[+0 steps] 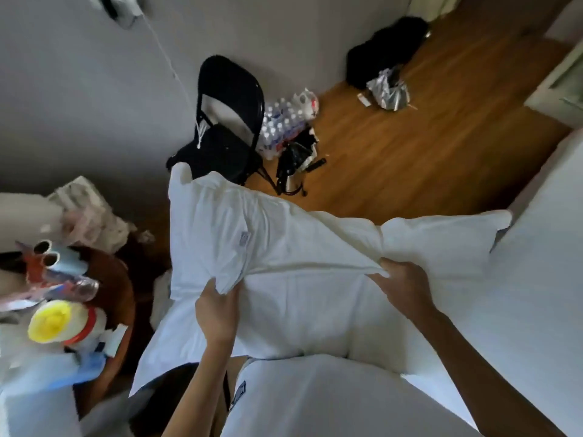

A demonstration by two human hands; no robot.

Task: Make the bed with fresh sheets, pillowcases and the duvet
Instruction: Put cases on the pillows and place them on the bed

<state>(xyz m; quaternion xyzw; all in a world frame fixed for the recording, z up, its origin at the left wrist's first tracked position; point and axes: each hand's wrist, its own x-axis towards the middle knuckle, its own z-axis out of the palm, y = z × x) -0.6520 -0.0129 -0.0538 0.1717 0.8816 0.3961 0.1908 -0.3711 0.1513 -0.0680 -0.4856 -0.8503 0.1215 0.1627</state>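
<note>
A white pillow (pixel 239 228) is held up in front of me, partly inside a white pillowcase (pixel 299 313) that hangs below it. My left hand (pixel 217 313) grips the pillowcase's open edge at the left. My right hand (pixel 407 285) pinches the same edge at the right. The pillow's far end (pixel 441 238) points toward the bed (pixel 542 272), which is covered by a white sheet. Both forearms reach up from the bottom of the view.
A black folding chair (pixel 227 127) stands against the wall ahead. A pack of water bottles (pixel 284 121) and dark bags (pixel 385 52) lie on the wooden floor. At my left a round wooden table (pixel 116 288) holds rolls, a yellow-lidded container (pixel 53 320) and clutter.
</note>
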